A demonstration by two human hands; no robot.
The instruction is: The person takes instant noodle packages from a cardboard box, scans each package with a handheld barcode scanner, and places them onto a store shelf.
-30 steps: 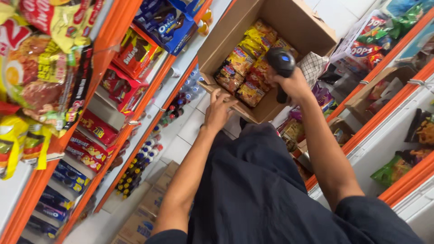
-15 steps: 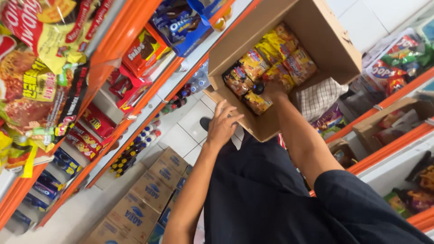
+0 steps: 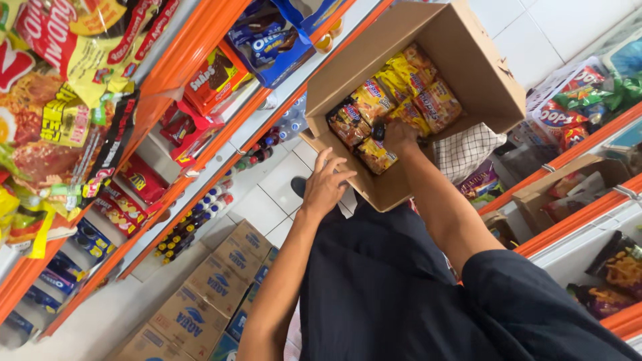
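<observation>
An open cardboard box is held up in the aisle, propped against the person's dark clothing, and it is packed with yellow and red snack packets. The left hand is pressed flat against the box's near wall, fingers spread, nothing gripped. The right hand is sunk inside the box among the packets, curled around a small dark object; what that object is cannot be told. Orange shelves of snacks are seen to the left, with stacked cartons on the tiled floor below.
</observation>
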